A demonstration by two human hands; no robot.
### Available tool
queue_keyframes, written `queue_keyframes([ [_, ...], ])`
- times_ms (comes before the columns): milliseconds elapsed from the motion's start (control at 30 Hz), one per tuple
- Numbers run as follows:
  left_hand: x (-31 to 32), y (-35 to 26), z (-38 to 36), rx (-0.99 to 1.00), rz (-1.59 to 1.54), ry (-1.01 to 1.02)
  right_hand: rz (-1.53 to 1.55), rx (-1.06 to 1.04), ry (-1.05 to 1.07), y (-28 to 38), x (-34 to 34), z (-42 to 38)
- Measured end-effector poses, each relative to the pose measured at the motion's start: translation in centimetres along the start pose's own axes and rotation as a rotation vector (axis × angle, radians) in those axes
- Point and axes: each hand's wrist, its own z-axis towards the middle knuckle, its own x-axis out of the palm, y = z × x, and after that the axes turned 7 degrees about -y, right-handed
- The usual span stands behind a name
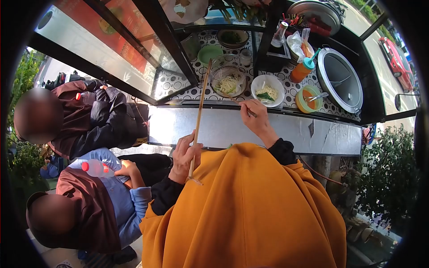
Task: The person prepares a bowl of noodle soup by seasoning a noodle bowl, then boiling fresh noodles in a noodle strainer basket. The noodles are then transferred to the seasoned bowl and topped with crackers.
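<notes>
My left hand (185, 154) is closed around long wooden chopsticks (201, 105), which point up toward the counter. My right hand (255, 117) grips a utensil handle; its far end (226, 95) reaches into a glass bowl of pale noodles or sprouts (228, 82). Just right of that stands a white bowl (267, 90) with pale strands and green leaves. An orange-filled container (309, 98) with a spoon in it is further right, below an orange sauce bottle (302, 70) with a blue top.
A large metal pot (340, 80) stands at the counter's right. A green bowl (210, 54) and a dark bowl of greens (232, 38) are behind. Glass panels and black frames (170, 40) rise at left. Two people sit left, one holding a bottle (98, 168). A metal ledge (254, 129) runs along the front.
</notes>
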Motion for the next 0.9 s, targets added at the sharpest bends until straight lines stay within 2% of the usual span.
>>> queue_keyframes([
  [267,-0.2,0.4,0.3,0.010,-0.001,0.000,-0.135,0.011,-0.127,-0.1,-1.4,-0.5],
  [467,0.5,0.5,0.7,0.008,0.030,0.042,-0.182,0.040,-0.115,1.4,-0.9,-0.2],
  [567,0.8,0.4,0.7,-0.006,0.014,0.058,-0.068,0.313,-0.166,-3.0,1.8,-2.4],
  [667,0.3,-0.5,1.2,-0.023,0.021,0.033,0.448,0.851,-0.336,-4.9,1.8,-2.7],
  [767,-1.7,-2.1,2.0,-0.003,0.029,-0.028,0.551,0.818,-0.400,-4.3,-0.2,-3.7],
  [867,-3.1,-3.1,2.3,0.004,0.022,-0.072,0.501,0.723,-0.402,-2.5,-1.2,-3.6],
  [900,-3.3,-3.3,2.3,0.004,0.018,-0.084,0.421,0.726,-0.339,-2.8,-1.3,-3.6],
])
